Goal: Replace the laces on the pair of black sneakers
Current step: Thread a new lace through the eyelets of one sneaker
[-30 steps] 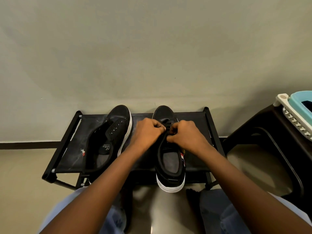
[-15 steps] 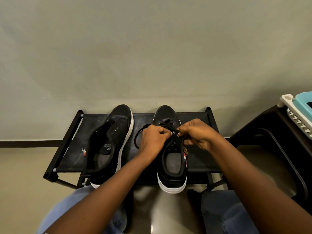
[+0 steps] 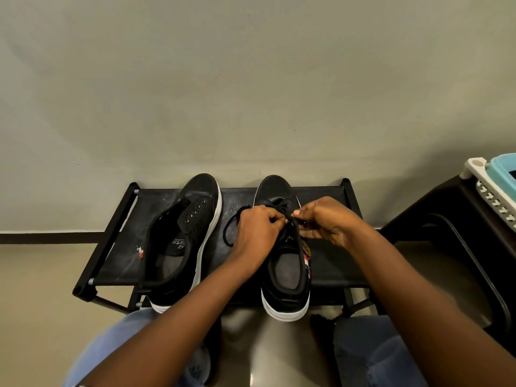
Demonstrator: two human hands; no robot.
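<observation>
Two black sneakers with white soles stand on a low black rack (image 3: 321, 191), toes toward the wall. The left sneaker (image 3: 184, 236) has bare eyelets and no lace. The right sneaker (image 3: 284, 272) carries a black lace (image 3: 230, 227) threaded near its toe, and a loop of it hangs out to the left. My left hand (image 3: 257, 233) pinches the lace over the eyelets. My right hand (image 3: 326, 219) pinches the lace on the sneaker's right side, fingertips close to the left hand's.
A pale wall rises right behind the rack. A dark brown plastic stool (image 3: 452, 247) stands at the right, with a white and teal basket (image 3: 497, 180) on it. My knees in blue jeans (image 3: 371, 353) sit just in front of the rack.
Both hands shifted slightly back from the toe along the right sneaker. A loop of lace has come out to the left of my left hand.
</observation>
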